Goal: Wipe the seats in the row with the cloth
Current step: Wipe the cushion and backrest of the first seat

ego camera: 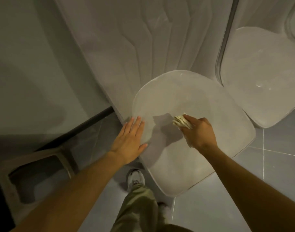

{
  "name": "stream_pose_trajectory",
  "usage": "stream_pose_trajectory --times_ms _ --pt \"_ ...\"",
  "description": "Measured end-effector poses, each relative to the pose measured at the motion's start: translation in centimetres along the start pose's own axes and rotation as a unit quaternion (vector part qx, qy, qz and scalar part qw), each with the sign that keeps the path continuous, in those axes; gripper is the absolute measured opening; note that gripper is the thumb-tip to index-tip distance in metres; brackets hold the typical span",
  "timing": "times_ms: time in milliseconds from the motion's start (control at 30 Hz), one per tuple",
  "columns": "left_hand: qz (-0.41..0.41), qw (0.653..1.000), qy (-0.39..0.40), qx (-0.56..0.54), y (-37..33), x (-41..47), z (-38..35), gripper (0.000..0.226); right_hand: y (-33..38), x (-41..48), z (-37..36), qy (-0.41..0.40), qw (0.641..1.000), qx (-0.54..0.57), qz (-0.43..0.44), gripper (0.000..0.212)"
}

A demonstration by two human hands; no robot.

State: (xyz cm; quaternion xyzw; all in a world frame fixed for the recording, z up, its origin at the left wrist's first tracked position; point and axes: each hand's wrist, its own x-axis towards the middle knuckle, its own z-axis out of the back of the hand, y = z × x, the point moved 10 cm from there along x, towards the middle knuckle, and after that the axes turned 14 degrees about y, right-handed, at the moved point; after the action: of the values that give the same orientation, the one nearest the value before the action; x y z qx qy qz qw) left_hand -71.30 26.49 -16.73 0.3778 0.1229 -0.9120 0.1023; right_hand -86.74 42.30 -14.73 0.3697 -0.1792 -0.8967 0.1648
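A pale grey seat with a ribbed backrest fills the middle of the head view. My right hand grips a folded pale cloth and presses it on the middle of the seat. Flat on the seat's left edge rests my left hand, fingers straight. A second seat of the same kind stands to the right, dusty with a few spots.
A beige plastic stool stands on the floor at the lower left, near a dark skirting strip and a grey wall. My legs and a grey shoe stand on the grey tiled floor at the seat's front left corner.
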Motion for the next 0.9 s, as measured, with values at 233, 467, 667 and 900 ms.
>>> stream_pose_trajectory --times_ms 233,467,667,900 --pt "0.036 0.996 -0.002 -0.081 -0.1 5.3 0.8 0.087 -1.8 5.9 4.7 -0.03 0.999 -0.04 0.017 0.048" --pt "0.117 0.978 -0.068 -0.161 -0.3 8.3 -0.9 0.111 -3.3 11.7 6.6 -0.005 0.995 -0.051 0.08 0.054" --pt "0.192 0.956 -0.105 -0.196 -1.3 9.4 -1.4 0.105 -4.1 12.7 5.7 0.018 0.979 -0.166 0.115 0.05" --pt "0.226 0.94 -0.149 -0.206 0.0 8.4 -2.2 0.113 -2.9 12.8 6.8 0.011 0.976 -0.069 0.204 0.031"
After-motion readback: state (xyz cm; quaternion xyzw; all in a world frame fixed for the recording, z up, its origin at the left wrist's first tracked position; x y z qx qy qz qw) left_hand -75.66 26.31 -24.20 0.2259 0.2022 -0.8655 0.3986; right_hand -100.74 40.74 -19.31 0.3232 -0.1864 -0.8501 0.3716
